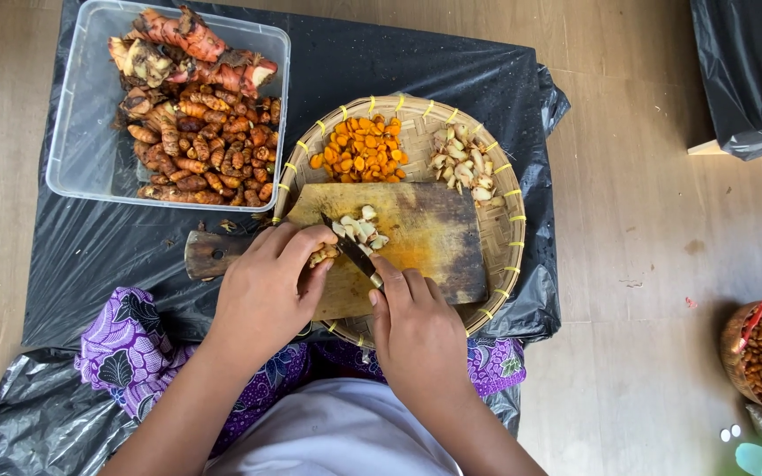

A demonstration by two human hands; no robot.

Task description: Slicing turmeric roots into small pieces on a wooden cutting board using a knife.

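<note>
My left hand [268,284] presses a small pale root piece [323,256] down on a worn wooden cutting board [434,238]. My right hand [414,330] grips a knife [350,249] whose dark blade lies across the root, right beside my left fingertips. Several cut pale slices [363,226] sit on the board just beyond the blade. The board rests on a round woven bamboo tray [504,220], which also holds a heap of orange turmeric slices [362,151] and a heap of pale root slices [462,166].
A clear plastic tub [90,132] at the upper left holds whole turmeric and ginger roots [200,123]. Black plastic sheeting [99,238] covers the wooden floor under everything. A small basket of nuts [756,348] stands at the right edge.
</note>
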